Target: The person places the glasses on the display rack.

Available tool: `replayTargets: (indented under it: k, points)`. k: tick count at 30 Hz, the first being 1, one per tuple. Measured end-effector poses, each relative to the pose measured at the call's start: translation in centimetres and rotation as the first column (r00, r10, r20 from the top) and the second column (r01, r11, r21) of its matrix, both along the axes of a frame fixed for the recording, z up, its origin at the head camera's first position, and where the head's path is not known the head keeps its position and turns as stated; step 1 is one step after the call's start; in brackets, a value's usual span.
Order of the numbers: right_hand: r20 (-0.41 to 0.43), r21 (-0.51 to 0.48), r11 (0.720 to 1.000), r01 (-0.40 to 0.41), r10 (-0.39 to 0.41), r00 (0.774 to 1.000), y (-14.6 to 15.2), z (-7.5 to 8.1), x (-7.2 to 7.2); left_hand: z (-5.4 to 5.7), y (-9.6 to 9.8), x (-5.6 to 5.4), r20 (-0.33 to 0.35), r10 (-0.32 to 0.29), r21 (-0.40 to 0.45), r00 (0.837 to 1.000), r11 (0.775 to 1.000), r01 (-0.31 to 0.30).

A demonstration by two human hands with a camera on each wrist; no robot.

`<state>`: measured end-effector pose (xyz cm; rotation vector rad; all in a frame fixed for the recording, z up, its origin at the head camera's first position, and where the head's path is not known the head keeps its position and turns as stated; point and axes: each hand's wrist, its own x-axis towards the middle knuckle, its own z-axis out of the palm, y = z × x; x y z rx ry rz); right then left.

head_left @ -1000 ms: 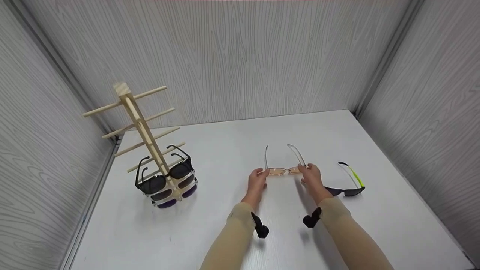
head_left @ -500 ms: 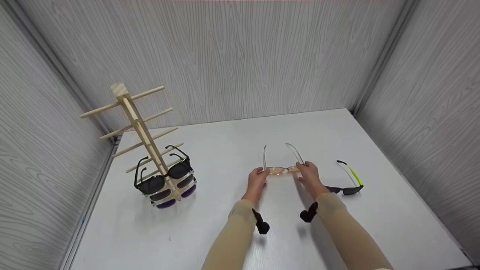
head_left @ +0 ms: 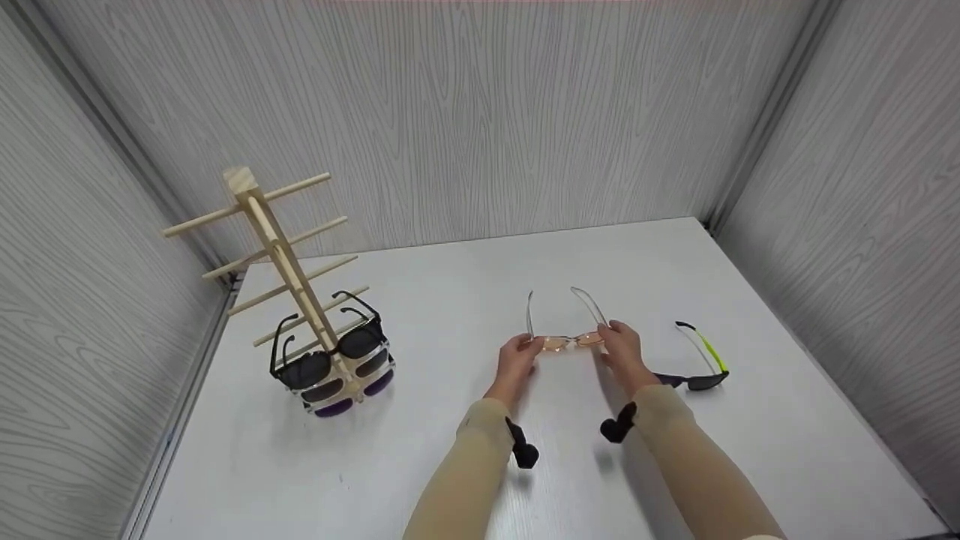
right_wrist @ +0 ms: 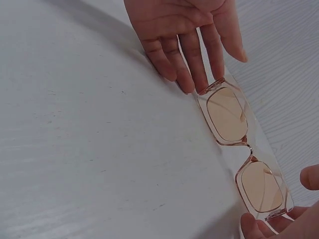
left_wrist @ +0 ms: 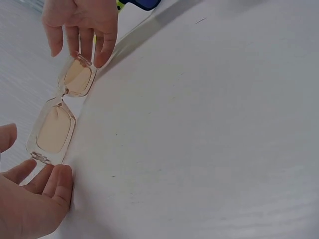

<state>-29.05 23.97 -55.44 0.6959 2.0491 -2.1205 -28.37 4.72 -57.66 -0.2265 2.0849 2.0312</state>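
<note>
Clear-framed glasses [head_left: 555,344] with pale orange lenses lie between my hands, their temples unfolded toward the back wall. The fingertips of my left hand [head_left: 516,363] touch one end of the frame. At the other end are the fingers of my right hand [head_left: 624,354]. In the left wrist view the left hand [left_wrist: 37,206] has its thumb away from the glasses [left_wrist: 55,129]. Long straight fingers of the left hand [right_wrist: 174,30] meet the frame in the right wrist view, where the right hand [right_wrist: 296,226] is partly cut off. Whether the frame touches the table cannot be told.
At left a wooden display rack [head_left: 289,266] with crossbars carries several sunglasses [head_left: 307,369] on its lower bars. Sunglasses with a yellow-green temple [head_left: 709,351] lie right of my right hand, partly hidden by the forearm. Wood-grain panels [head_left: 450,120] enclose the white table [head_left: 450,285].
</note>
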Motion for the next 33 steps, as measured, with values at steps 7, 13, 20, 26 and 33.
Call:
replayTargets:
  k: [7, 13, 20, 26, 33]
  points:
    - [-0.012, 0.040, 0.999, 0.019, -0.018, 1.000, 0.0, -0.3, 0.0, 0.0, -0.2, -0.1, -0.008, 0.006, -0.049, 1.000, 0.999, -0.006]
    - [-0.009, -0.013, 0.998, 0.058, -0.058, 0.998, 0.1, -0.5, 0.5, -0.2, -0.5, 0.0, 0.003, 0.035, -0.040, 0.999, 0.999, -0.035]
    - [-0.003, 0.003, 0.996, 0.093, -0.093, 0.996, 0.0, -0.7, 0.9, -0.3, -0.8, 0.5, 0.004, 0.075, 0.027, 0.997, 0.997, -0.075]
    - [0.005, 0.027, 0.997, 0.070, -0.070, 0.998, -0.1, -0.7, 1.4, -0.5, -1.2, 0.6, -0.029, 0.084, -0.025, 0.996, 0.996, -0.085]
    - [-0.004, 0.037, 0.998, 0.053, -0.053, 0.999, -0.3, -0.9, 1.7, -0.4, -1.8, 0.9, -0.071, 0.083, -0.111, 0.994, 0.990, -0.091]
